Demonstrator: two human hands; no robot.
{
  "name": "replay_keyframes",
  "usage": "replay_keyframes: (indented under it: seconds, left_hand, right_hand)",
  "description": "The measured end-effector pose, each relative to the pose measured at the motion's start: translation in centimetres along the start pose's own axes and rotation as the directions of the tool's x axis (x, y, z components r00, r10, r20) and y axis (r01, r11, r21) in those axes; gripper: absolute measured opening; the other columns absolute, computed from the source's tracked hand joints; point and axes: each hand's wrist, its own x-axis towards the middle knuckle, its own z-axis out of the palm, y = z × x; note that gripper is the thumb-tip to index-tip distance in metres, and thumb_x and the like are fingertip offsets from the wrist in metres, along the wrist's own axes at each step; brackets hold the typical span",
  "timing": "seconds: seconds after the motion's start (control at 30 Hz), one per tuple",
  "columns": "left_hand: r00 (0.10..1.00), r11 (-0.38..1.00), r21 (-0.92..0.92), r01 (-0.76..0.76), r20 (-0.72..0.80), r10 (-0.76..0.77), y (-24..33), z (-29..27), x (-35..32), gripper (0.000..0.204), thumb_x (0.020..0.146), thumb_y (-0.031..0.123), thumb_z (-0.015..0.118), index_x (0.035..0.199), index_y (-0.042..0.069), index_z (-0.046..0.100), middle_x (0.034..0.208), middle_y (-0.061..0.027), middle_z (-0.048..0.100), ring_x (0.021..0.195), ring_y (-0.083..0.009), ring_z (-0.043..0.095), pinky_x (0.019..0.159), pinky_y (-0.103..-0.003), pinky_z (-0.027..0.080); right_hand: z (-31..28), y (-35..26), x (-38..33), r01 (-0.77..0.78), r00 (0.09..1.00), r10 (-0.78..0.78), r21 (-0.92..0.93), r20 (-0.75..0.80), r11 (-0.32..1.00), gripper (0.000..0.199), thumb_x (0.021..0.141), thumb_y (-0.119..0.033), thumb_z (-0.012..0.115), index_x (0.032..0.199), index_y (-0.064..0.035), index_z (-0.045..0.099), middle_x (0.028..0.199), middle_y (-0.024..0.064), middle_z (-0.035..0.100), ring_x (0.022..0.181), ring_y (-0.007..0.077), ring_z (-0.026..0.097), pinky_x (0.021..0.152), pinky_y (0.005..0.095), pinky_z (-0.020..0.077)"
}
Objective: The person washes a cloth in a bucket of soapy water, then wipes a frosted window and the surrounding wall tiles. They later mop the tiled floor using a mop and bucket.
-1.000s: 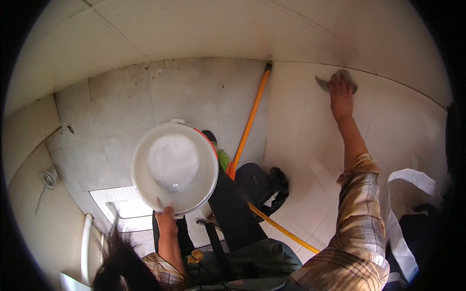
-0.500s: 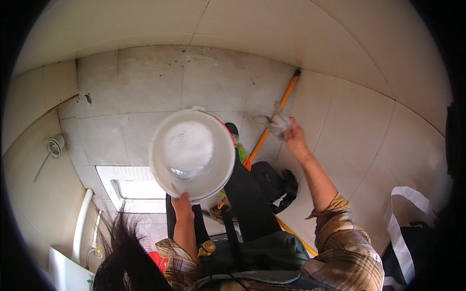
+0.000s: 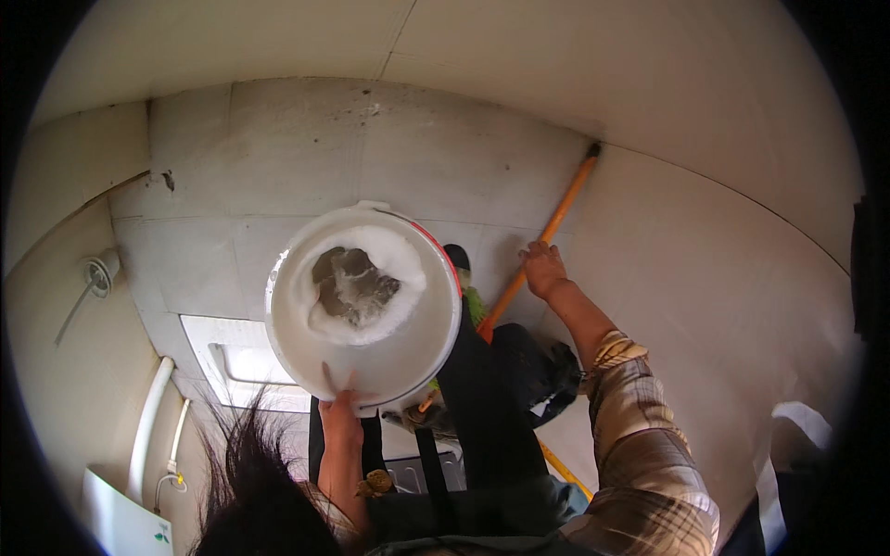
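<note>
A round white bucket (image 3: 408, 357) with a red band on its rim is tilted toward me, holding water topped by white foam (image 3: 403, 255). Grey water (image 3: 357, 287) shows churned and splashing through a ragged gap in the foam. My left hand (image 3: 341, 408) grips the near rim, thumb over the inner wall. Over to the right, my right hand (image 3: 545, 269) has loosely bent fingers and no cloth in it. It overlaps an orange pole (image 3: 565, 204); whether they touch I cannot tell. The grey cloth is not plainly visible.
The pole leans toward the far right corner, above green bristles (image 3: 475, 304) and a black bag (image 3: 533, 371). On the left are a white squat toilet (image 3: 250, 357), a white pipe (image 3: 150, 426) and a wall fixture (image 3: 100, 275). A white-handled bag (image 3: 802, 422) is at right.
A blurred grey cloth has left my right hand, which is now lower and slightly left. The even foam has broken open, with water splashing. The bucket has shifted slightly left.
</note>
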Motion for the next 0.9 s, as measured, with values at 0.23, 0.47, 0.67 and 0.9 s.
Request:
replay_keyframes:
  seconds: [0.23,0.47,0.67,0.9]
  left_hand:
    - [1.0,0.999,0.043,0.008,-0.022,-0.007,1.3,-1.5,0.1,0.073,0.073,-0.007,0.039,0.142,0.011,0.022,0.131,-0.0167,0.039,0.119,-0.032,0.045,0.083,-0.044,0.049]
    - [0.998,0.999,0.031,0.033,-0.061,-0.031,1.2,-2.6,-0.4,0.073,0.073,-0.007,0.04,0.142,0.01,0.024,0.128,-0.0156,0.042,0.114,-0.03,0.048,0.082,-0.042,0.049]
    - [0.999,1.0,-0.005,0.008,-0.035,-0.008,0.3,-4.0,0.7,0.072,0.073,-0.007,0.042,0.141,0.01,0.026,0.124,-0.0145,0.045,0.11,-0.0284,0.051,0.08,-0.04,0.05]
    - [0.995,0.982,-0.182,0.042,-0.084,-0.058,2.4,-2.6,0.2,0.064,0.074,-0.007,0.045,0.135,0.007,0.034,0.112,-0.0116,0.053,0.094,-0.0234,0.057,0.07,-0.034,0.051]
  right_hand:
    - [16.7,3.2,8.4,0.064,0.997,-0.075,-0.555,0.002,0.83,0.036,0.089,-0.018,0.042,0.121,-0.006,0.055,0.128,0.0115,0.048,0.12,0.0278,0.042,0.103,0.0447,0.0239]
    - [13.5,3.0,7.2,0.189,0.972,-0.066,-0.579,0.227,0.793,0.032,0.088,-0.022,0.046,0.116,-0.0147,0.06,0.123,0.0082,0.053,0.121,0.025,0.042,0.103,0.0499,0.0189]
    - [11.3,3.5,3.6,0.136,0.894,0.067,-0.411,0.443,0.902,0.023,0.082,-0.025,0.058,0.101,-0.0173,0.068,0.102,0.0024,0.065,0.103,0.0207,0.056,0.094,0.0445,0.0331]
    - [0.7,-0.5,-6.0,0.509,0.661,-0.222,-0.211,0.716,0.834,0.031,0.071,-0.029,0.069,0.096,-0.0115,0.068,0.096,0.008,0.066,0.094,0.0247,0.062,0.077,0.0385,0.0483]
